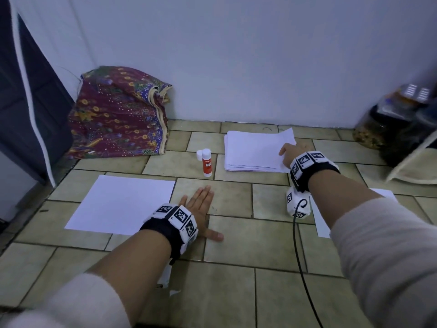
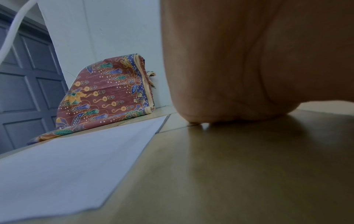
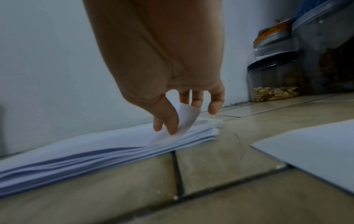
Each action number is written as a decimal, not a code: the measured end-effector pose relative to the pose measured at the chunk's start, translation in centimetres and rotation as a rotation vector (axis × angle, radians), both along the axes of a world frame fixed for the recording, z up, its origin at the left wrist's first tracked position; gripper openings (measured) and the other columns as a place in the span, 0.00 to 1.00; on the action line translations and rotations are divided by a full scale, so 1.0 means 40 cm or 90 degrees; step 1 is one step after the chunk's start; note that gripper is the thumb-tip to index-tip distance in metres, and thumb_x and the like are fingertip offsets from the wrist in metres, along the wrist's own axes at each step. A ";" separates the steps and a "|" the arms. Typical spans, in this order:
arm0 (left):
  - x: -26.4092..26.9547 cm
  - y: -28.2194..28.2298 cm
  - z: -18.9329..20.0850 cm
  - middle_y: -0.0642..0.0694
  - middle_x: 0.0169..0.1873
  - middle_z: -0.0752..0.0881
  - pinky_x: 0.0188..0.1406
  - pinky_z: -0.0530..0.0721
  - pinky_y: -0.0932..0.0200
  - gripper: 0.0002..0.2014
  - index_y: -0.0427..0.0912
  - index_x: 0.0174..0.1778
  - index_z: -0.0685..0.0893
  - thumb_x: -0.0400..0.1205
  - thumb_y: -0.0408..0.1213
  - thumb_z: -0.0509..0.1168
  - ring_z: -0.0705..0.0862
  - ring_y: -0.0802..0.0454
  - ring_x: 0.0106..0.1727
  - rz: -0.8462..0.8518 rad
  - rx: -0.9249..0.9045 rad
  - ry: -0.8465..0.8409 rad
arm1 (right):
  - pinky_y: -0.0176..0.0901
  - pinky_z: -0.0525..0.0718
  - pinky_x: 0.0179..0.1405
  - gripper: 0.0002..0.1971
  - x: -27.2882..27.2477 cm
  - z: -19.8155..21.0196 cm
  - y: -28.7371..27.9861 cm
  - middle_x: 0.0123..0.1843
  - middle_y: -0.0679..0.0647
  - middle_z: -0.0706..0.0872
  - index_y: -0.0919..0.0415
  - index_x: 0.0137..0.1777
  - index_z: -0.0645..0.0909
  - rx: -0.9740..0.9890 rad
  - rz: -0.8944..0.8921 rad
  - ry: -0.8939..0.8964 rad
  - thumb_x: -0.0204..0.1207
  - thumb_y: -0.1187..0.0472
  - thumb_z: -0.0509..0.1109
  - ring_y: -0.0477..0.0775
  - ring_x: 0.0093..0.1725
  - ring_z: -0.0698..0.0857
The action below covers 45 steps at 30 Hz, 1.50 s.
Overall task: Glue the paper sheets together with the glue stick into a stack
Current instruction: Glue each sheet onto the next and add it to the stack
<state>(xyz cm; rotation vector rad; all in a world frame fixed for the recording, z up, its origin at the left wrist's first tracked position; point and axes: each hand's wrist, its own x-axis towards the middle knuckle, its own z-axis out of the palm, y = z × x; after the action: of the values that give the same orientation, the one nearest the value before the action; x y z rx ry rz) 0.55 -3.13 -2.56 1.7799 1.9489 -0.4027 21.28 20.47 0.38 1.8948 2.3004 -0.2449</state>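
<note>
Thin white sheets in a paper stack [image 1: 255, 152]: right hand [image 1: 289, 152] pinches its top sheet's curled corner; left hand [image 1: 199, 204] flat, released, at the stack's 7 o'clock.

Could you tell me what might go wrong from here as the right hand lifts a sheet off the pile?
1. The right hand pinches only one curled corner of the top sheet; it could crease, or a second sheet could lift from the paper pile.
2. The glue stick stands upright and uncapped close beside the pile; a sheet swung towards the single sheet might knock it over.
3. The left hand rests flat on the floor tiles, not on that single sheet, so the sheet may slide.
</note>
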 end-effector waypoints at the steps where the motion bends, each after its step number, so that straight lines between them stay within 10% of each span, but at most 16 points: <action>1: -0.001 0.000 0.000 0.50 0.82 0.28 0.81 0.35 0.43 0.60 0.43 0.82 0.29 0.73 0.70 0.63 0.30 0.53 0.83 0.000 0.002 -0.002 | 0.55 0.74 0.68 0.21 -0.006 0.001 -0.006 0.70 0.63 0.70 0.48 0.67 0.73 0.013 0.000 -0.015 0.75 0.64 0.60 0.66 0.72 0.66; 4: -0.001 -0.003 -0.003 0.50 0.82 0.29 0.81 0.36 0.43 0.60 0.43 0.83 0.30 0.73 0.70 0.63 0.31 0.53 0.83 0.004 0.016 -0.005 | 0.56 0.63 0.75 0.25 -0.026 0.034 -0.039 0.80 0.64 0.58 0.49 0.78 0.67 0.010 -0.035 0.022 0.81 0.54 0.63 0.69 0.79 0.56; 9: 0.005 -0.004 -0.006 0.50 0.82 0.30 0.81 0.36 0.44 0.60 0.43 0.83 0.31 0.73 0.70 0.63 0.31 0.53 0.83 0.012 0.033 0.011 | 0.61 0.54 0.82 0.60 0.019 0.064 -0.134 0.86 0.63 0.46 0.62 0.85 0.41 -0.192 0.061 -0.002 0.66 0.28 0.69 0.65 0.84 0.49; 14: 0.006 0.001 -0.009 0.48 0.82 0.29 0.81 0.37 0.43 0.68 0.41 0.82 0.29 0.61 0.81 0.56 0.32 0.52 0.83 0.015 0.012 0.026 | 0.66 0.48 0.82 0.77 0.093 0.036 -0.301 0.82 0.64 0.27 0.68 0.81 0.28 -0.276 0.083 -0.129 0.52 0.26 0.76 0.67 0.82 0.31; 26: -0.002 -0.002 0.053 0.44 0.84 0.37 0.84 0.48 0.46 0.52 0.38 0.85 0.40 0.78 0.61 0.65 0.40 0.49 0.85 -0.005 0.021 -0.031 | 0.64 0.51 0.81 0.76 0.133 -0.003 -0.396 0.83 0.63 0.27 0.67 0.80 0.25 -0.229 0.103 -0.174 0.55 0.38 0.83 0.64 0.84 0.35; 30: -0.087 -0.039 0.105 0.44 0.85 0.49 0.83 0.51 0.46 0.44 0.39 0.84 0.54 0.79 0.52 0.69 0.47 0.46 0.85 0.104 0.175 0.050 | 0.63 0.50 0.81 0.75 0.138 -0.002 -0.398 0.83 0.62 0.27 0.67 0.80 0.25 -0.223 0.102 -0.156 0.56 0.38 0.83 0.63 0.84 0.34; 34: -0.197 -0.096 0.087 0.40 0.84 0.49 0.81 0.55 0.41 0.54 0.36 0.84 0.50 0.74 0.65 0.68 0.48 0.39 0.84 0.297 0.057 0.171 | 0.63 0.49 0.82 0.74 0.138 0.006 -0.405 0.83 0.61 0.28 0.66 0.80 0.25 -0.225 0.102 -0.139 0.57 0.40 0.83 0.63 0.84 0.34; 42: -0.240 -0.123 0.072 0.44 0.69 0.76 0.63 0.76 0.57 0.31 0.41 0.76 0.67 0.84 0.60 0.57 0.77 0.48 0.68 0.281 0.046 0.161 | 0.63 0.46 0.82 0.74 0.144 0.015 -0.401 0.83 0.59 0.26 0.65 0.81 0.25 -0.250 0.097 -0.108 0.57 0.41 0.84 0.60 0.83 0.32; 45: -0.244 -0.113 0.074 0.50 0.47 0.85 0.44 0.79 0.60 0.15 0.49 0.67 0.77 0.85 0.44 0.61 0.84 0.51 0.47 0.273 0.140 0.157 | 0.63 0.46 0.82 0.75 0.144 0.014 -0.400 0.83 0.59 0.26 0.65 0.81 0.25 -0.251 0.098 -0.104 0.56 0.41 0.84 0.61 0.83 0.31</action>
<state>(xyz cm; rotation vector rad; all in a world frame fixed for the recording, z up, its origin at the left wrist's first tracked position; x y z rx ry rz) -9.20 -7.66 0.40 1.4247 2.5594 -0.2759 27.06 4.48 0.92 1.4835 2.0901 -0.4663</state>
